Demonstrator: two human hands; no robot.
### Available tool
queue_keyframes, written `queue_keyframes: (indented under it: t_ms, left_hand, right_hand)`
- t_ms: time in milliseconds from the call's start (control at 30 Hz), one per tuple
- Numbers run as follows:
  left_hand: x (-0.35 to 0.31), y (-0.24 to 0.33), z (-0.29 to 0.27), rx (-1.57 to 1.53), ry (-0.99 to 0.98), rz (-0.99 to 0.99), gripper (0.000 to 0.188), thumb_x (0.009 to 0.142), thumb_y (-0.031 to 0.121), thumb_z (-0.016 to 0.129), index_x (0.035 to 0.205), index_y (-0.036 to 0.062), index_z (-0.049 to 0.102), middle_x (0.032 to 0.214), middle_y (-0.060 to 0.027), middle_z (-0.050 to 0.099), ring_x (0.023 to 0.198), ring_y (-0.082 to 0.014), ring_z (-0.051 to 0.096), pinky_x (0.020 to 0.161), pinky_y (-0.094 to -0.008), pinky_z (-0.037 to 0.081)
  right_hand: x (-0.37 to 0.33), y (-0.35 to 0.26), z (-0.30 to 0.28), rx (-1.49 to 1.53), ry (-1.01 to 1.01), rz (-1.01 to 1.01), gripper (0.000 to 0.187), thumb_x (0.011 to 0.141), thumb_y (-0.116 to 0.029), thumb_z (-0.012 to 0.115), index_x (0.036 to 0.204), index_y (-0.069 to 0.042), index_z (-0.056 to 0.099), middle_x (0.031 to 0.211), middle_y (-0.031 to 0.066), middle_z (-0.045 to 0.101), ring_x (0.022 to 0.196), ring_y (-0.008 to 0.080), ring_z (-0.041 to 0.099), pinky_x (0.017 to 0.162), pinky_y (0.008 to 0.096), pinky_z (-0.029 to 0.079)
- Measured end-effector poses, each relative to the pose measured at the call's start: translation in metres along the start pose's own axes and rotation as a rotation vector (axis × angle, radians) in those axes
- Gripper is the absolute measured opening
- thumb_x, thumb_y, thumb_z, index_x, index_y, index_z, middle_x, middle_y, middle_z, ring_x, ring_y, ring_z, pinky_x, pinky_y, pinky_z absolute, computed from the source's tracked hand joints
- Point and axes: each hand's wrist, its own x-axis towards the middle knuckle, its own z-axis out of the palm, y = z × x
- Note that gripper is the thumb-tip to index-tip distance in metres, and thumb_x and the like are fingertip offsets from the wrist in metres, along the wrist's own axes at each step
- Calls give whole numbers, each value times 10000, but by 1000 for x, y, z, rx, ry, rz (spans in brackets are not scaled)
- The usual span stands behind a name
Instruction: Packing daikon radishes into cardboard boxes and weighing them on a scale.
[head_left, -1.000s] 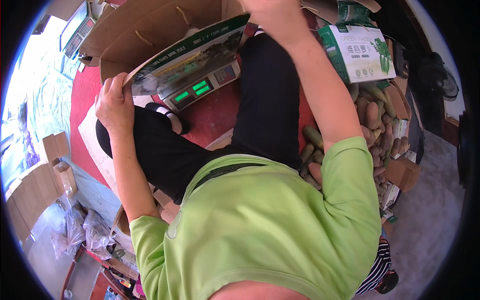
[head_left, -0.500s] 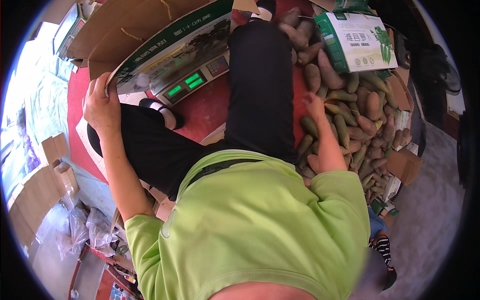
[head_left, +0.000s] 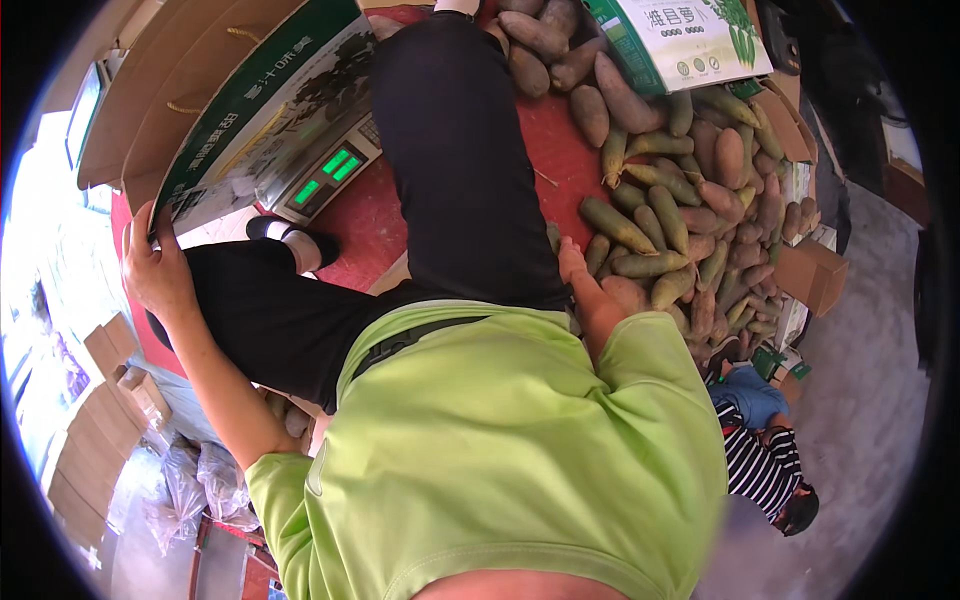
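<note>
Gripping the lower left corner of a brown corrugated cardboard carton with a green printed side panel (head_left: 215,110), the left hand (head_left: 155,265) has fingers curled over the carton's edge, thumb against the panel. Carton sits tilted on a grey digital weighing scale with lit green display (head_left: 325,175), at the left edge of the red floor mat (head_left: 375,215). Right of the black-trousered leg, the right hand (head_left: 580,275) rests among a heap of long green-and-purple radishes (head_left: 690,200); whether it clasps one cannot be told. A white-and-green printed box (head_left: 685,40) stands at the heap's upper edge. Small brown cartons (head_left: 810,275) lie at the heap's right edge.
</note>
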Motion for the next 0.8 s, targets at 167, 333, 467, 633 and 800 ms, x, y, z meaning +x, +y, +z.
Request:
queue_keyframes:
  t_ms: [167, 333, 467, 633, 800]
  left_hand:
    - [1, -4, -1, 4, 6, -4, 158, 848, 211, 658, 999, 166, 674, 930, -44, 670, 835, -259, 646, 662, -356, 486]
    - [-1, -7, 3, 12, -43, -33, 185, 861, 238, 658, 1031, 168, 680, 962, -63, 694, 860, -270, 665, 695, -347, 499]
    - [1, 7, 1, 29, -3, -52, 154, 837, 217, 656, 986, 190, 679, 900, -48, 675, 813, -268, 652, 677, -354, 494]
    - [-1, 3, -2, 28, -8, -32, 147, 833, 223, 650, 977, 200, 667, 908, -9, 666, 829, -258, 640, 712, -353, 490]
    - [1, 7, -4, 37, -17, -30, 128, 847, 221, 635, 967, 189, 663, 905, 0, 663, 833, -253, 637, 733, -346, 486]
  right_hand:
    - [16, 10, -27, -212, 81, -116, 441, 761, -237, 673, 1163, -118, 536, 1218, 123, 549, 1163, 340, 512, 940, 466, 445]
    - [-8, 36, -81, -815, -148, -164, 520, 734, -244, 709, 1218, -175, 531, 1292, 34, 525, 1227, 253, 470, 940, 525, 407]
    - [-1, 57, -84, -869, -236, -95, 574, 700, -219, 732, 1245, -203, 554, 1315, 34, 510, 1258, 250, 441, 975, 525, 382]
    - [-8, 43, -103, -906, -360, -136, 539, 668, -192, 755, 1189, -218, 617, 1323, 50, 502, 1273, 269, 426, 986, 525, 375]
    - [-4, 36, -92, -1139, -402, -218, 422, 786, -228, 655, 1203, -168, 635, 1314, 35, 531, 1244, 253, 444, 922, 493, 400]
